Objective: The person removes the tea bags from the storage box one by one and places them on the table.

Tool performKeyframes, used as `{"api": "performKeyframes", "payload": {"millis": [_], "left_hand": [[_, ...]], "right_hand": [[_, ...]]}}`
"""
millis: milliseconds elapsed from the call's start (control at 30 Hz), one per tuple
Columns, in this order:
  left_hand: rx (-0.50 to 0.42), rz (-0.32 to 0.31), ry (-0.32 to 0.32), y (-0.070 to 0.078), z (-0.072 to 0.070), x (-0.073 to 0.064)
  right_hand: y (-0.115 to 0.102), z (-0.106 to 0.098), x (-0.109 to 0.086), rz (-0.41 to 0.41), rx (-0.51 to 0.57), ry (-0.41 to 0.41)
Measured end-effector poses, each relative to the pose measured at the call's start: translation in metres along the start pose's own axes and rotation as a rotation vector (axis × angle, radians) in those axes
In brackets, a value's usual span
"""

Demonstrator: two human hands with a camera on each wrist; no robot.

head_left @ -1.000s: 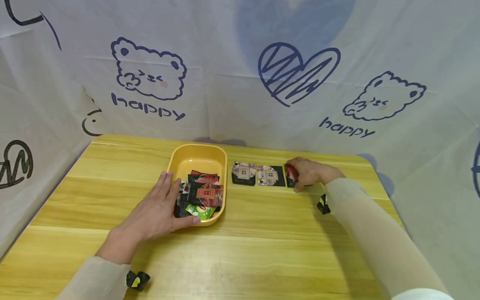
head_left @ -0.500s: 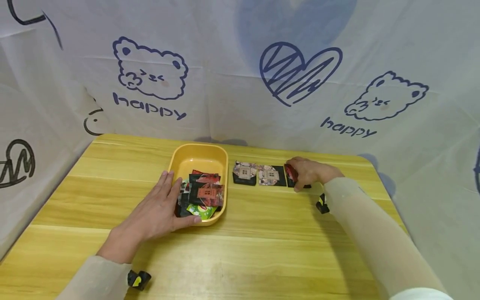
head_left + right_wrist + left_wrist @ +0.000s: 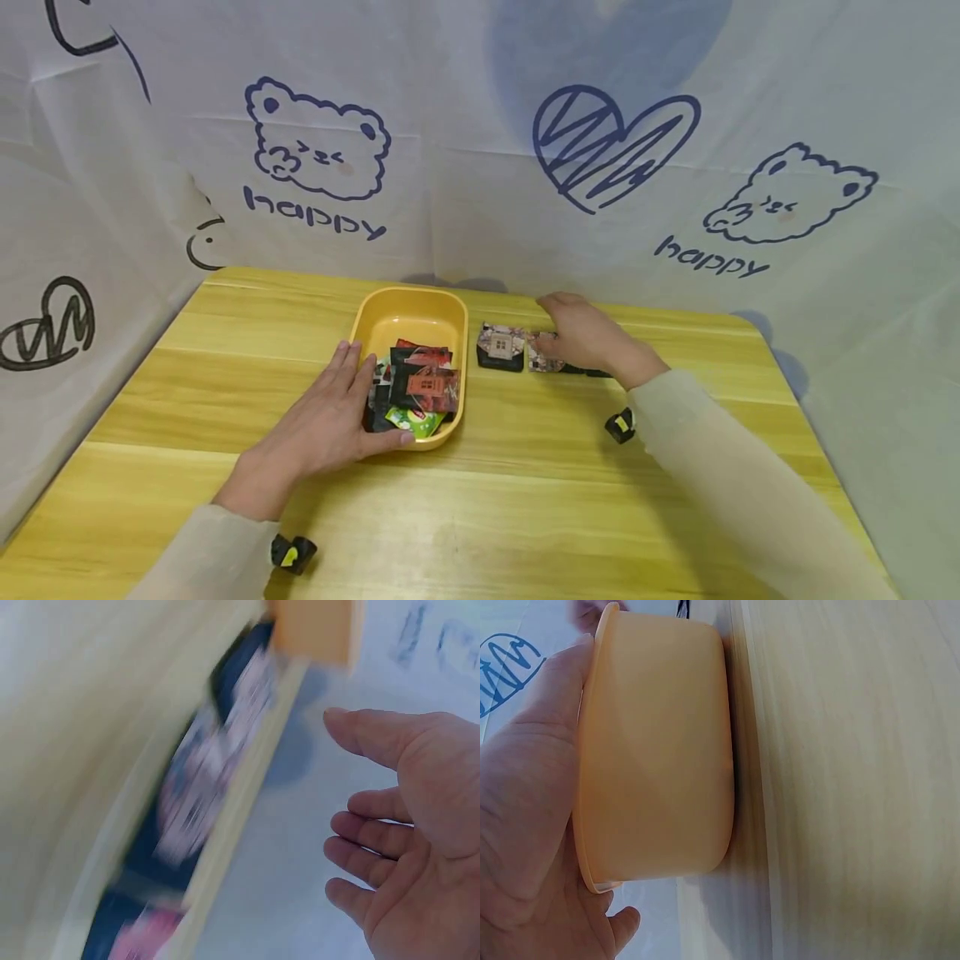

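My left hand rests on the left and near rim of a yellow plastic bin, its fingers straight and its thumb over the near corner. Inside lie several tea sachets: a black and red one on top, a green one below it. My right hand hovers over a row of sachets right of the bin, holding nothing; the right wrist view shows its fingers spread. A black sachet with a patterned flap is nearest the bin. Beside it a second patterned sachet is partly covered by the hand, and a third, black and pink sachet follows.
The bin and the row stand on a light wooden table, near its far edge. A white cloth with blue drawings hangs behind the table and along its sides.
My right hand has let go of the red and black sachet at the row's right end, lifted, and moved left towards the bin. My left hand stays on the bin.
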State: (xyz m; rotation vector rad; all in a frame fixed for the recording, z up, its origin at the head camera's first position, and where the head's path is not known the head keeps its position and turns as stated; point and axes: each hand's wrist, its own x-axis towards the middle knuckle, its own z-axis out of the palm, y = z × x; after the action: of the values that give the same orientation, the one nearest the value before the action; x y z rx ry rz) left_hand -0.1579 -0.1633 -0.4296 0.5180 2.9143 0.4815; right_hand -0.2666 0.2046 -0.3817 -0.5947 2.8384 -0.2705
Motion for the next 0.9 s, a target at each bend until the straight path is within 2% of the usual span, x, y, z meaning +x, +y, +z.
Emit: {"api": "performKeyframes", "payload": {"millis": [233, 333, 467, 667, 900], "left_hand": [[-0.014, -0.002, -0.005, 0.001, -0.001, 0.000], [-0.016, -0.002, -0.004, 0.001, -0.001, 0.000], [-0.019, 0.000, -0.010, 0.000, -0.001, 0.000], [-0.006, 0.015, -0.004, 0.000, -0.002, 0.000], [0.006, 0.011, -0.003, 0.002, -0.003, 0.000]], "right_hand": [[-0.067, 0.000, 0.014, -0.128, 0.034, 0.017], [-0.091, 0.004, 0.021, -0.169, 0.034, -0.002], [-0.118, 0.011, 0.027, -0.186, 0.009, -0.063], [-0.142, 0.024, 0.033, -0.244, -0.051, -0.132], [-0.155, 0.035, 0.037, -0.203, -0.168, -0.223]]}}
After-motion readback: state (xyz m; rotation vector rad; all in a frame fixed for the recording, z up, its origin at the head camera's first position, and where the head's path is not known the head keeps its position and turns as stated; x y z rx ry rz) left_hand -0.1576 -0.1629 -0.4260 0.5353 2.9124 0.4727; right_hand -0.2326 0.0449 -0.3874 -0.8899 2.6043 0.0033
